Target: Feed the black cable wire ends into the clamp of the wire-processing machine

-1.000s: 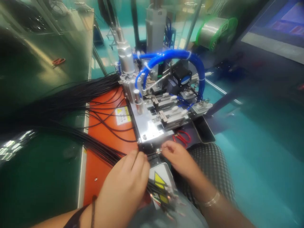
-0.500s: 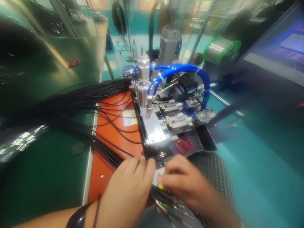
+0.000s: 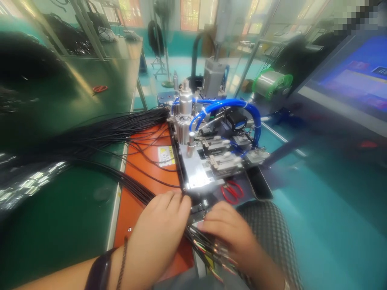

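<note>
My left hand (image 3: pixel 165 225) is closed round a bundle of black cables (image 3: pixel 136 187) lying across the orange machine top. The cables' stripped ends (image 3: pixel 201 245), with thin coloured wires and bare tips, stick out to the right of that hand. My right hand (image 3: pixel 228 225) has its fingers curled over the cables close to these ends; its fingertips are partly hidden. Just beyond both hands is the metal front of the machine (image 3: pixel 196 177), with a small black fixture (image 3: pixel 199 205) at its near edge.
Red-handled scissors (image 3: pixel 232 192) lie beside the machine, near a black tray (image 3: pixel 259 183). Blue air hoses (image 3: pixel 226 104) arch above the clamps. More black cables (image 3: pixel 121 125) spread from the left. A green-rimmed wire spool (image 3: pixel 270 83) and a screen (image 3: pixel 356 76) are at the right.
My right hand has drawn back from the machine's front fixture to the stripped cable ends. My left hand keeps its hold on the bundle. The head view has shifted.
</note>
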`<state>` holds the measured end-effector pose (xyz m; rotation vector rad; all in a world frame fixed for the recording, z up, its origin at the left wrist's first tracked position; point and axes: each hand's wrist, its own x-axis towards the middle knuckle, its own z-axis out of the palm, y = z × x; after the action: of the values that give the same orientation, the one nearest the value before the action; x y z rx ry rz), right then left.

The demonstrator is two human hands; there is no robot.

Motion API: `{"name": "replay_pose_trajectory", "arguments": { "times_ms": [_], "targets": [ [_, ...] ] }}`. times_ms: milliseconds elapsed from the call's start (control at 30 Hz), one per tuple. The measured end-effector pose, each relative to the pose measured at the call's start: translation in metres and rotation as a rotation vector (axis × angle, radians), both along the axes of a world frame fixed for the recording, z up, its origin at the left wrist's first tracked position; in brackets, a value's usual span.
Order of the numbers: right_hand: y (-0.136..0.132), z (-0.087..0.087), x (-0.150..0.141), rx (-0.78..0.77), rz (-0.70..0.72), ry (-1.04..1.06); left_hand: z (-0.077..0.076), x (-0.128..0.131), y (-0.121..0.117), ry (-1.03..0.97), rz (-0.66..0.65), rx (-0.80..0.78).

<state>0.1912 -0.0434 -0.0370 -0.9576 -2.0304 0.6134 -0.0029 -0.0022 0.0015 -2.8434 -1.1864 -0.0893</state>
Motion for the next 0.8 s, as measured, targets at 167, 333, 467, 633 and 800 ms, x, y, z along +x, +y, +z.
{"name": "replay_pose_trajectory", "arguments": {
  "times_ms": [167, 333, 467, 633, 800],
  "targets": [
    [0.008, -0.003, -0.001, -0.051, -0.167, 0.149, 0.006, -0.005, -0.005, -0.228, -0.152, 0.138],
    [0.01, -0.004, -0.005, -0.1, -0.162, 0.173, 0.001, -0.004, -0.006, -0.331, -0.229, 0.168],
    [0.012, -0.003, -0.01, -0.115, -0.137, 0.168, 0.001, -0.003, -0.004, -0.287, -0.247, 0.065],
    [0.016, -0.003, -0.013, -0.223, -0.314, 0.186, -0.002, -0.009, -0.003, -0.297, -0.312, 0.18],
    [0.017, 0.001, -0.016, -0.183, -0.293, 0.178, -0.009, -0.007, 0.0, -0.278, -0.22, -0.022]
  ]
}}
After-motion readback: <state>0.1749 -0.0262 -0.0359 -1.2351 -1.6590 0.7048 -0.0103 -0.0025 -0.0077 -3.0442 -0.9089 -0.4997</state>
